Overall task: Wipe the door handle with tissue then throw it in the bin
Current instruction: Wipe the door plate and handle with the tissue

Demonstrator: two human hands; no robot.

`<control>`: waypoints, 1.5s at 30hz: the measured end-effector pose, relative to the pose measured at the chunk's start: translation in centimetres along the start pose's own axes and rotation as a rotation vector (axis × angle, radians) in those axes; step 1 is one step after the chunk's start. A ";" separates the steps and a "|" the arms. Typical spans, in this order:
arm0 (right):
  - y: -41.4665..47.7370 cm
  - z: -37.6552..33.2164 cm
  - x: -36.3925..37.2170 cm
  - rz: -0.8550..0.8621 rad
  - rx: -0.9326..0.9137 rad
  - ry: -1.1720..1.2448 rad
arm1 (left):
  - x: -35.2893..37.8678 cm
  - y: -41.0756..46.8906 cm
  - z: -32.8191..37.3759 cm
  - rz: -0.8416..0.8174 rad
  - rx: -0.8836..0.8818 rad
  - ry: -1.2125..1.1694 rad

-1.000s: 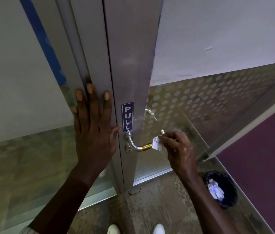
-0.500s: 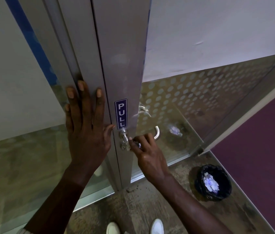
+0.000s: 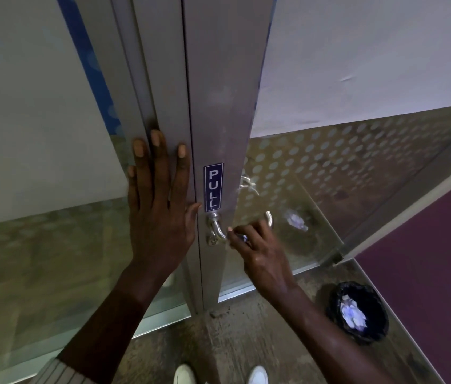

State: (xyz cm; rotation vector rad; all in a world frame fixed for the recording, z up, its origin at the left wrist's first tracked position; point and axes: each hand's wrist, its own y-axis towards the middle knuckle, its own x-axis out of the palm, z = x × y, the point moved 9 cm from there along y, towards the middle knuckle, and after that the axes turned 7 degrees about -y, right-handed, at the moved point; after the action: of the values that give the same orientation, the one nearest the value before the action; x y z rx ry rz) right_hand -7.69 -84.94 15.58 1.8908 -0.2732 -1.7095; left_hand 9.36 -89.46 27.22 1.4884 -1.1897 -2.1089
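A curved metal door handle (image 3: 216, 226) juts from the aluminium door stile (image 3: 218, 112) below a blue PULL sticker (image 3: 213, 187). My right hand (image 3: 257, 250) is closed around the handle's bar, with a sliver of white tissue (image 3: 242, 238) showing between the fingers; most of the tissue is hidden in the grip. My left hand (image 3: 160, 206) lies flat with fingers spread against the door frame, just left of the handle. A black bin (image 3: 357, 311) lined with a bag and holding crumpled white tissue stands on the floor at the lower right.
Frosted, dotted glass panels (image 3: 329, 173) flank the door and reflect the bin. The worn floor (image 3: 246, 342) runs to a purple carpet (image 3: 426, 259) on the right. My white shoes (image 3: 257, 375) show at the bottom edge.
My right hand slid from the handle's outer end inward toward the door stile with the tissue, and now sits slightly back out along the bar. My left hand stayed pressed on the frame.
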 end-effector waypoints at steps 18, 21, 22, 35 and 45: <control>-0.7 6.9 -1.9 0.112 0.194 0.038 | 0.0 0.0 -0.2 -0.002 -0.007 0.004; -0.8 7.0 -1.5 0.143 0.313 0.014 | 0.0 -0.1 -0.1 -0.005 -0.001 0.010; -0.8 7.0 -1.5 0.168 0.357 0.008 | 0.0 -0.1 -0.2 -0.007 -0.002 0.007; -3.1 9.1 4.1 0.217 1.407 1.437 | 0.0 -0.1 -0.1 -0.005 -0.006 0.003; -5.5 1.5 6.7 0.219 1.445 2.013 | 0.5 -0.2 -0.3 -0.002 0.006 0.010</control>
State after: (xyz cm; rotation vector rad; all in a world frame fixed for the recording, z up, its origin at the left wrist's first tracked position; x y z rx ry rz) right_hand -9.22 -84.28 7.00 3.0482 -0.7928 1.4668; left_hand 9.44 -89.77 26.73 1.5015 -1.1924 -2.0992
